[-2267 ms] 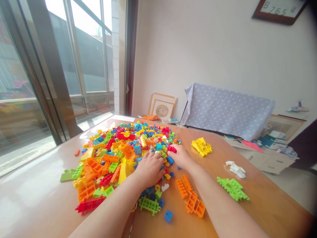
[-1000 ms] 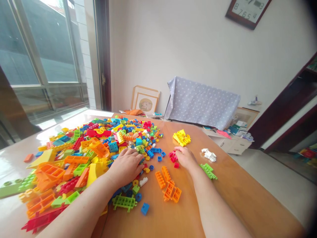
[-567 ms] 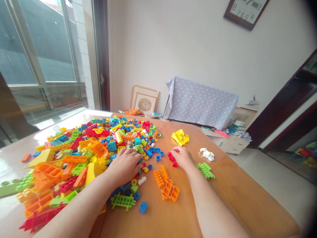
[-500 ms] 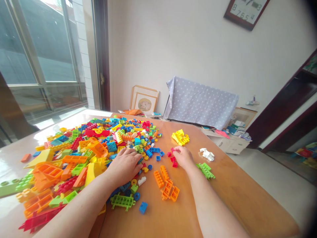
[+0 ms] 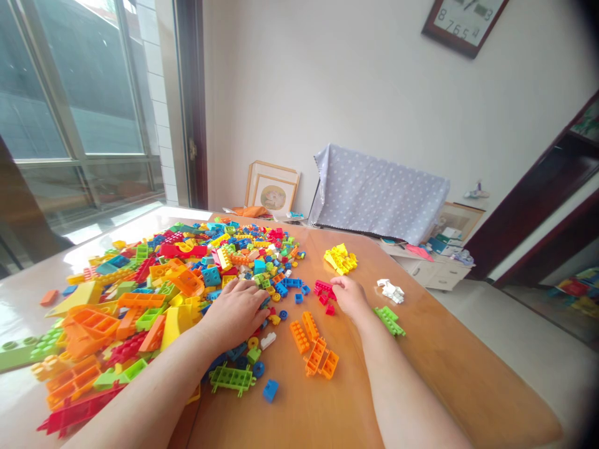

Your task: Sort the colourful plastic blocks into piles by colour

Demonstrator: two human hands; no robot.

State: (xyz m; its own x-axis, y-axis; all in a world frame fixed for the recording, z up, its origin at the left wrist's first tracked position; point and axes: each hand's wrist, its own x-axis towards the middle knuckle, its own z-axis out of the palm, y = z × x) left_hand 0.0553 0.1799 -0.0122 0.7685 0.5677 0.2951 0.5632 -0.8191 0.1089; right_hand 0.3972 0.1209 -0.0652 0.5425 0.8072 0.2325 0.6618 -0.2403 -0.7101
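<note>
My left hand (image 5: 241, 312) rests palm down on the near right side of a big mixed heap of plastic building bricks (image 5: 187, 248). Its fingers are apart, and what lies beneath the palm is hidden. Out to the right, my right hand (image 5: 350, 298) has its fingers closed at the right end of a red brick (image 5: 322, 287), lying among smaller red pieces. Nearer to me is a group of orange bricks (image 5: 316, 355). Yellow bricks (image 5: 341, 259) are bunched beyond the right hand, while white pieces (image 5: 390, 291) and green pieces (image 5: 389, 321) lie to its right.
The wooden table (image 5: 449, 349) ends in a slanting edge at the right. A loose blue brick (image 5: 270, 391) and a green base piece (image 5: 232, 378) lie near me. Behind the table stand a cloth-covered object (image 5: 381, 190) and a low white cabinet (image 5: 437, 274).
My right hand has shifted slightly to the right, and more of the red brick shows beside its fingertips. My left hand has stayed in place on the heap.
</note>
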